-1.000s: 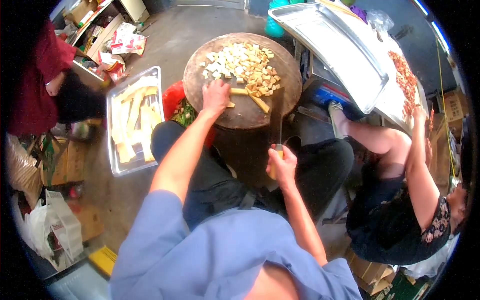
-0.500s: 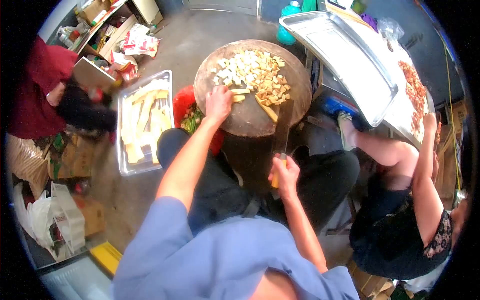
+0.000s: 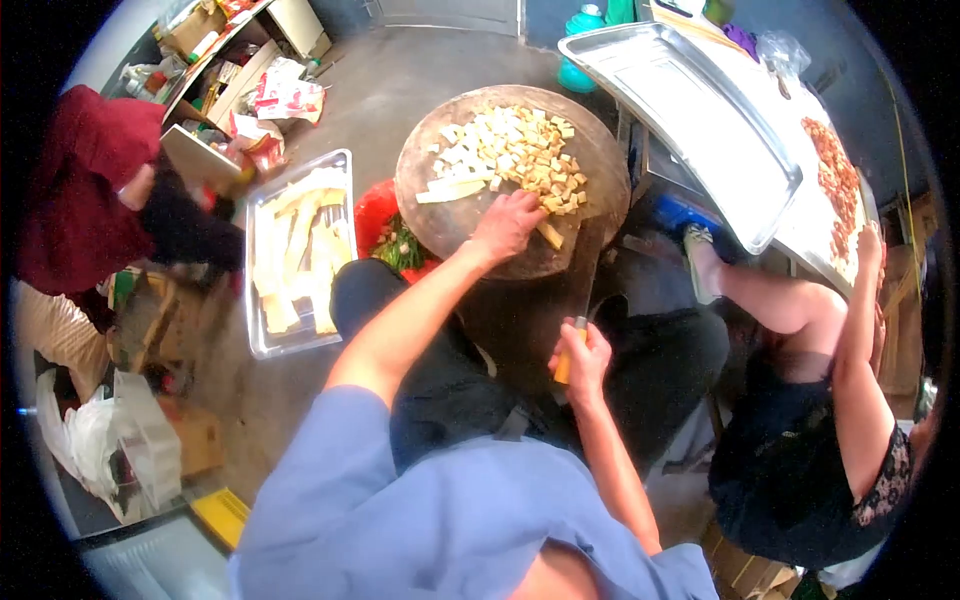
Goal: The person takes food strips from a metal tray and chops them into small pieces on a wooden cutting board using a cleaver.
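Note:
My right hand [image 3: 582, 360] is wrapped round the yellow handle of a large knife [image 3: 587, 268]. Its dark blade reaches up to the right front edge of a round wooden chopping board [image 3: 440, 230]. My left hand [image 3: 508, 228] lies over the front of the board, its fingers bent and closed at the upper end of a short pale-yellow food strip [image 3: 549, 236], just left of the blade. Beyond the fingers spreads a heap of diced pale-yellow cubes [image 3: 510, 140]. Uncut pale strips [image 3: 450, 189] lie left of my fingers.
A metal tray [image 3: 350, 200] of long pale strips stands left of the board, beside a red bag [image 3: 376, 205] with greens. At right, a large metal tray [image 3: 690, 110] leans by a table with reddish chopped food [image 3: 835, 180], where another person's hand [image 3: 870, 250] rests. A person in dark red [image 3: 100, 190] is at left.
My left hand has moved right, from the uncut strips to the short strip near the cubes. The knife stays in my right hand, its blade a little farther right and lower.

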Motion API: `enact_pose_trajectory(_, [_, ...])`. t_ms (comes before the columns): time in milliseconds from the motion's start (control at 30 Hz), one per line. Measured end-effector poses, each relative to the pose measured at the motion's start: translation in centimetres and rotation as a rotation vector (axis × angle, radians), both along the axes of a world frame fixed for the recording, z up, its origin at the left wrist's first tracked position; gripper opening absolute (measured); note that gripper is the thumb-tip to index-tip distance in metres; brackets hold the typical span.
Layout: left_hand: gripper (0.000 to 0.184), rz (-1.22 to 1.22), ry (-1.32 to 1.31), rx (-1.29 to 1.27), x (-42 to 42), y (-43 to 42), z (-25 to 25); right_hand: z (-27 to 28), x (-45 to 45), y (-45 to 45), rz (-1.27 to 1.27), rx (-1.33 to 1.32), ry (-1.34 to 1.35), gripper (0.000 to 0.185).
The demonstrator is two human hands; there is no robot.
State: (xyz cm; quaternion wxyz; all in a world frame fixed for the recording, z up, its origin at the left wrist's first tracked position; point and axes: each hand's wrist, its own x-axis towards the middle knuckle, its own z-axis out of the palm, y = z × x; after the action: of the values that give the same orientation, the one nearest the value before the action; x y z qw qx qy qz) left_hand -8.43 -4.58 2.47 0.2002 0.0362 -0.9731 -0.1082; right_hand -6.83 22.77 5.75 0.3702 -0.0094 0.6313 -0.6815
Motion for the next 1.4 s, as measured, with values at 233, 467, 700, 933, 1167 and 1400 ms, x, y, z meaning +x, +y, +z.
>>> enact_pose_trajectory(233, [0.037, -0.103, -0.145, -0.072, -0.3, 0.0, 1.7, 0.1, 0.1, -0.2, -0.012, -0.016, 0.022, 0.034])
enact_pose_trajectory(467, [0.023, 0.083, -0.229, -0.159, 0.4, 0.1, 0.8, -0.3, 0.4, 0.1, 0.019, -0.015, 0.034, 0.032])
enact_pose_trajectory(700, [0.015, 0.405, -0.13, 0.154, 4.7, -1.7, 0.3, 0.0, 0.3, -0.1, 0.036, -0.024, 0.035, 0.03])
enact_pose_trajectory(933, [0.01, 0.288, 0.087, 0.335, 6.9, -0.6, -1.4, 1.3, 0.8, -0.4, 0.167, 0.002, 0.094, 0.026])
enact_pose_trajectory(1167, [0.013, 0.392, 0.127, 0.272, 7.4, 0.2, -1.6, 0.9, 0.5, -0.5, 0.284, 0.063, 0.136, 0.032])
enact_pose_trajectory(1400, [0.012, 0.647, 0.078, 0.238, 8.1, -1.0, -1.4, 3.0, -2.6, -1.3, 0.488, 0.137, 0.194, 0.023])
